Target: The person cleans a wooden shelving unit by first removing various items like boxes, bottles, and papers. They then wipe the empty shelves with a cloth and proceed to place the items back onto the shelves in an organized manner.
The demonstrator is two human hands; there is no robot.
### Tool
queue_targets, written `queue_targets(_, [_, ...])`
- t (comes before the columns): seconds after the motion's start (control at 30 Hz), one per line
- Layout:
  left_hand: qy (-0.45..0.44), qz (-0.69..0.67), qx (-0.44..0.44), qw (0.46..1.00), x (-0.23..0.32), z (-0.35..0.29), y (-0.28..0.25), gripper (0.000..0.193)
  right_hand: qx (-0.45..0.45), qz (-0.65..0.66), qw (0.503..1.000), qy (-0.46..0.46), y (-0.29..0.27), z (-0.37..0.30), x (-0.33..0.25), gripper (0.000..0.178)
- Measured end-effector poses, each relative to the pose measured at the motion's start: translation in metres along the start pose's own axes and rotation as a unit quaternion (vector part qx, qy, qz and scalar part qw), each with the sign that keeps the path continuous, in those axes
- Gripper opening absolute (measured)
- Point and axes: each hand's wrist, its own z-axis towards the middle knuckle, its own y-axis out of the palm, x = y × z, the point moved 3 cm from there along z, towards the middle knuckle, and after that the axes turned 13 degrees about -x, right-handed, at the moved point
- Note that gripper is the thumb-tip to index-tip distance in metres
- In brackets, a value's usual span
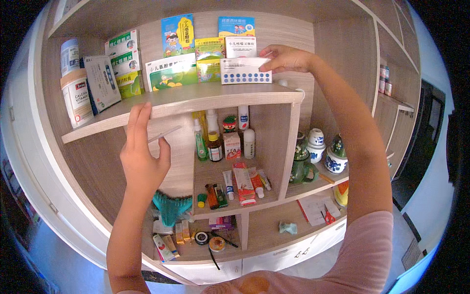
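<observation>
Head view: white box (246,73) — long axis sideways, face outward.

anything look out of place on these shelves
Yes: a thin black strip dangles over the front edge of the lowest shelf, beside the amber jar. It looks odd because nearby items lie within the shelf. No spill is visible.

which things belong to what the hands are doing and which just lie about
Apparently in use:
- white box with blue dots, in right hand
- pale strip, by left hand

Lying about:
- red-handled scissors
- brown bottle
- blue-and-white jar
</observation>
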Motion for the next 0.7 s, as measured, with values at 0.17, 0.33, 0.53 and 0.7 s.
queue_targets(0.17, [0.013, 0.023, -0.001, 1.0, 0.0, -0.001, -0.003, 0.059, 0.031, 0.007, 0.998, -0.047, 0.003, 0.013, 0.017, 0.068])
queue_targets(0.33, [0.002, 0.015, -0.005, 1.0, 0.002, -0.002, -0.002, 0.059, 0.067, 0.031, 0.997, -0.032, 0.0, 0.016, 0.032, 0.073])
queue_targets(0.53, [0.0, 0.04, 0.002, 0.999, 0.002, -0.002, 0.0, 0.059, 0.041, 0.07, 0.996, -0.046, 0.002, 0.02, 0.039, 0.076])
queue_targets(0.7, [0.028, 0.098, 0.034, 0.994, -0.004, -0.001, -0.002, 0.059, 0.085, 0.05, 0.994, -0.048, 0.003, 0.008, 0.037, 0.075])
